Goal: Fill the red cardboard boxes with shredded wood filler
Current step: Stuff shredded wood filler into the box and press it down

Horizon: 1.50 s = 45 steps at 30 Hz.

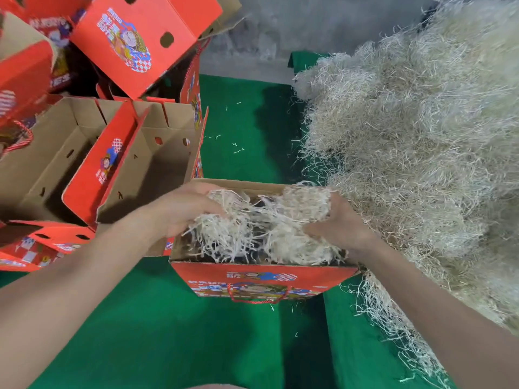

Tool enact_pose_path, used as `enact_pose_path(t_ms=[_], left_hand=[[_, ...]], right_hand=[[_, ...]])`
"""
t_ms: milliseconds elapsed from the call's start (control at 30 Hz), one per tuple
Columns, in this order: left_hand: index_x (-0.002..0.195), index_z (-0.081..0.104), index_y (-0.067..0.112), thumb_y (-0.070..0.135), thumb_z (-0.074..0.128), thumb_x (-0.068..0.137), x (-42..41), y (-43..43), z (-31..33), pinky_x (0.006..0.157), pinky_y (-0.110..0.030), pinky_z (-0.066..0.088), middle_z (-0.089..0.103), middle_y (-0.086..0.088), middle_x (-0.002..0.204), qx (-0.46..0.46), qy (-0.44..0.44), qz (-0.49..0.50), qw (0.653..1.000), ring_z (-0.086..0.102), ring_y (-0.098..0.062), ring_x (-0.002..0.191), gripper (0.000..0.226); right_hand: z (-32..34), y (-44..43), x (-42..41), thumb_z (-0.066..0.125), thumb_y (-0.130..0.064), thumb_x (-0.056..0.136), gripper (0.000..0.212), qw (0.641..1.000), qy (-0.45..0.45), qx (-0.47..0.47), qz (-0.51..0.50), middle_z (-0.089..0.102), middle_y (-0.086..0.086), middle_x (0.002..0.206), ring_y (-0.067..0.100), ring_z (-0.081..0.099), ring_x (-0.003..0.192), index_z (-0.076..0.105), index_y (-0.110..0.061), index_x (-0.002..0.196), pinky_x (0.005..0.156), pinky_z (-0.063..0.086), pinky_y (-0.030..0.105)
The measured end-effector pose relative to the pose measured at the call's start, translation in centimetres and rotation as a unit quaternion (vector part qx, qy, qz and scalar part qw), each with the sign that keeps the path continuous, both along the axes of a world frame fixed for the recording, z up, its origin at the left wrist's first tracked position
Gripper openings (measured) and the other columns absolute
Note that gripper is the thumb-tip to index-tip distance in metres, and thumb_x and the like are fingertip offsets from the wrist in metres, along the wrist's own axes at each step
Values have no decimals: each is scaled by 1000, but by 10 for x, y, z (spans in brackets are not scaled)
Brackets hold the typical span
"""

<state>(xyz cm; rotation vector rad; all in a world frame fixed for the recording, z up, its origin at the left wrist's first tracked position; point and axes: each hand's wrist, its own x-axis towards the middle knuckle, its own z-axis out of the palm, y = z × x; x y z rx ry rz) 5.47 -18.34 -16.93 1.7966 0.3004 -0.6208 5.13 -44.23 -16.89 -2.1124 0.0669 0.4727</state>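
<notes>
Got the open red box sitting on the green surface right under both hands, long side running left to right. My left hand and right hand are each curled around a clump of the shredded wood filler, holding it over the box mouth, so it just needs to go straight down. The big filler pile is just off to the right, closest to the right hand, and the empty boxes are on the left.

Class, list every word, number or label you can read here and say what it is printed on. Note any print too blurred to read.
Nothing can be read clearly.
Front of the box being filled: white print above a cartoon, too blurred to read.
Side of the tilted box on the stack: white characters beside a cartoon figure, too blurred to read.
Red flap of the open empty box: small print, too small to read.
</notes>
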Motion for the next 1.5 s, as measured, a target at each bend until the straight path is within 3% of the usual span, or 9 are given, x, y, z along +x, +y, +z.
enact_pose_path(t_ms=[133,333,433,567,800,1000,1200,1400,1500], left_hand=[[120,56,22,10,77,68,-2,3,8,101,-39,36,61,2,121,-2,-8,-77,997,55,-19,113,57],[143,25,6,47,77,58,-7,-38,-1,113,-40,15,26,-6,151,-33,63,-56,996,24,-21,138,107],[145,16,5,21,75,72,-5,-33,-9,112,-43,14,22,-9,152,-28,58,5,998,19,-25,139,96],[140,31,4,15,68,76,-2,0,-6,113,-42,14,36,-3,144,-28,18,54,998,25,-24,137,75],[147,14,9,35,80,58,-6,-31,2,113,-45,12,23,-9,152,-38,44,-1,998,23,-25,139,113],[146,11,8,26,80,52,-8,-35,3,112,-41,13,16,-10,153,-36,88,-35,995,15,-24,140,118],[145,19,10,29,87,51,-4,-5,6,113,-41,16,24,-6,152,37,76,-65,994,23,-22,138,119],[133,43,12,8,76,66,0,-4,1,112,-44,26,51,-6,132,19,61,-45,997,40,-25,129,75],[126,49,14,5,71,67,0,-18,-3,113,-42,23,55,-6,127,-16,59,-41,997,40,-24,129,64]], right_hand=[[11,-4,-2,71,-3,74,82,999,23,22,40,31,-18,116,6,40,102,19,-15,137,87,40,15],[14,25,-9,71,-6,72,54,975,129,161,79,38,-20,111,9,45,107,40,-19,114,112,23,37],[8,23,-6,71,-12,75,88,980,121,160,13,27,-7,143,17,29,131,17,-20,145,109,19,38],[12,0,-3,67,-13,80,76,988,102,109,-38,53,-7,107,3,51,85,24,-14,142,81,44,21],[14,22,-1,74,-31,66,94,979,167,101,55,34,-2,141,19,34,129,22,-22,143,107,21,37],[14,34,0,64,-1,77,17,986,141,64,61,61,-2,88,3,51,76,60,-13,89,97,37,36],[8,8,2,67,-21,81,88,980,174,94,-10,22,10,151,29,27,135,8,-8,146,109,20,43],[12,15,8,63,-9,83,75,972,182,144,-37,36,20,142,30,43,122,16,-1,141,106,23,45],[12,26,7,73,-18,62,112,957,204,204,-17,37,11,138,19,49,119,-1,-6,145,104,33,37]])
